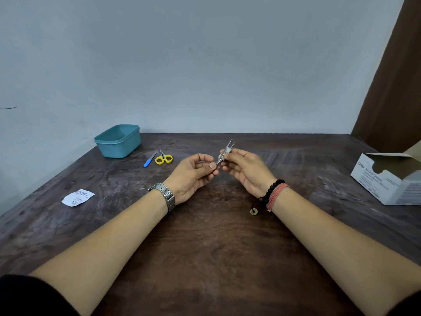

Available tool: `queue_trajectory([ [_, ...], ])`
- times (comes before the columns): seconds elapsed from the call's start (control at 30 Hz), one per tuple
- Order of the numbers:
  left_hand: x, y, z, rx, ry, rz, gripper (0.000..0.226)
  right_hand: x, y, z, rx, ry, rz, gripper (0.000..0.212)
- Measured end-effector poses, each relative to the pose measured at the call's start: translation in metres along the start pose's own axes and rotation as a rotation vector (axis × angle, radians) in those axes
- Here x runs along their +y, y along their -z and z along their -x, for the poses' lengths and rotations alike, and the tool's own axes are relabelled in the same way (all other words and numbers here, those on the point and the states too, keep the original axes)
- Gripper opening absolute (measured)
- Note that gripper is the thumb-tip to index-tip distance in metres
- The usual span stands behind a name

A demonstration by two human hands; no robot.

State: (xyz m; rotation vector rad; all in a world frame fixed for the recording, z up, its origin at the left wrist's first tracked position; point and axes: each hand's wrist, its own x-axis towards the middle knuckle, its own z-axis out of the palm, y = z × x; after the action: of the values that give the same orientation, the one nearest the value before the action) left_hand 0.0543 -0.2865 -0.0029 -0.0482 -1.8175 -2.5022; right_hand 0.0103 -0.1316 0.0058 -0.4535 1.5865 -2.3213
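Through the head camera, I am wiping the tweezers with a white swab above the desk, well right of the blue tub. The scissors beside the tub are probably coming next. My left grip is pinching the tweezers' lower end. My right grip is pinching the swab around them, palms facing inward.

We're in a plain room, likely a home corner set up as a small first-aid bench. A bare pale wall, and a scuffed dark wooden table pushed right against it, brown curtain at the right edge. On the table sits household kit: a box of alcohol swabs (label just readable), a teal tub, scissors, a file, a packet, and tweezers held above it.
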Motion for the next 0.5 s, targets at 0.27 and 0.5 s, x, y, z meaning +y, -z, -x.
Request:
queue_trajectory([
  [0.27, -0.0005, -0.0038, 0.0028, -0.017, -0.094, -0.093, 0.015, -0.0026, 0.0001, 0.0002, 0.02, 0.031, 0.026, 0.012],
  [0.5, -0.0032, -0.0052, 0.002, -0.003, -0.136, -0.139, 0.017, -0.0052, 0.0074, -0.0039, 0.096, 0.032, -0.083, 0.007],
])
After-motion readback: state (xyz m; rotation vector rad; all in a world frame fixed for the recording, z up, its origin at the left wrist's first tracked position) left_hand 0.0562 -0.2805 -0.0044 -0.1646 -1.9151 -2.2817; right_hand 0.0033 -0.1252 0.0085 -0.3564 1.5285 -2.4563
